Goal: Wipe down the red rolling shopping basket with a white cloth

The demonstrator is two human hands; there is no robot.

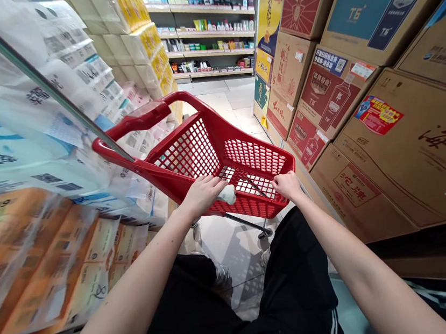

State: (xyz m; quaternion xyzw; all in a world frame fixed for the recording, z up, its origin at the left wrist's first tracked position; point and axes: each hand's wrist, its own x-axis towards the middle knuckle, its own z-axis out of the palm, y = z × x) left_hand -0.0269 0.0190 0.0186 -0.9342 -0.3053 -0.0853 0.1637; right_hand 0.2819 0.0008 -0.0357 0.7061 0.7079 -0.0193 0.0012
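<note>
A red plastic shopping basket on wheels (253, 147), with latticed walls, stands tilted in front of my legs. My left hand (205, 193) lies over the near edge on its left side, fingers closed. A crumpled whitish cloth (227, 194) sticks out from under those fingers against the rim. At the right near corner, my right hand (288, 185) grips the basket's rim with curled fingers. The basket holds no goods; a thin dark bar shows at its floor. A red carrying handle (141, 116) rises at its far left, next to a long metal rod (46, 85).
Wrapped paper packs (44, 167) are stacked along the left, partly blurred. Cardboard cartons (390, 135) are piled up on the right. Shelves of small goods (209, 27) stand across the aisle's far end. A small wheel (265, 233) touches the tiled floor (234, 98).
</note>
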